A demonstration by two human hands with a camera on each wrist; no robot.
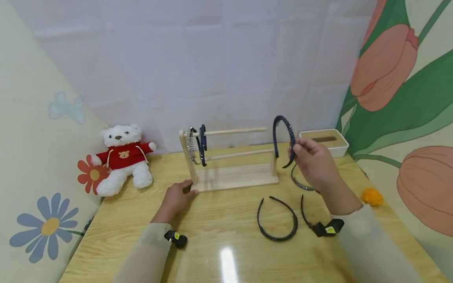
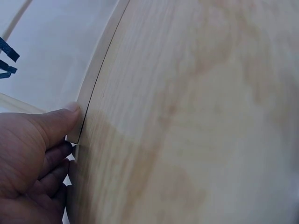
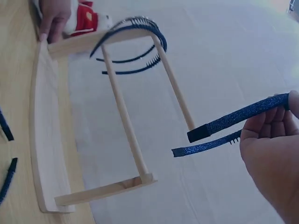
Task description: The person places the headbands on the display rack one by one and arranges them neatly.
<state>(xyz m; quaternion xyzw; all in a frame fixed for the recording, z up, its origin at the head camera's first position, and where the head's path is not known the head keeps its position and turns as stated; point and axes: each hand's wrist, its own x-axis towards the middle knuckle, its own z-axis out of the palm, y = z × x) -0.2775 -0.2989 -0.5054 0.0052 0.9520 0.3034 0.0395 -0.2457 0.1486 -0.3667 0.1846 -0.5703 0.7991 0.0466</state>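
right hand (image 1: 316, 165): thumb and fingertips pinch a dark blue headband (image 3: 247, 112) by one side of its arch, small teeth on its inner edge, both ends pointing down in the head view. the band hangs in the air just beside the free right end of the upper rod (image 1: 235, 131); contact with the rod cannot be told. left hand (image 1: 177, 198): thumb and fingers grip the left front corner of the wooden rack (image 1: 233, 177), thumb against the edge of the wood, remaining fingers curled. about the rack: two rods, the lower rod (image 1: 244, 154) running across to the short right post. a silvery headband (image 1: 191, 145) and a second dark blue band (image 1: 202, 145) hang over the upper rod, close together near the left post. on the table (image 1: 212, 220), in front of the rack's right end, a dark toothed headband (image 1: 277, 238) lies flat; right of it another dark band (image 1: 305, 208), partly hidden by the black wrist strap (image 1: 329, 228); a third band (image 1: 302, 185) lies partly behind the right hand. further out: white-rimmed tray (image 1: 343, 150) at back right, orange fluffy thing (image 1: 371, 196) near the right edge, white teddy bear (image 1: 141, 177) in a red top sitting at left.
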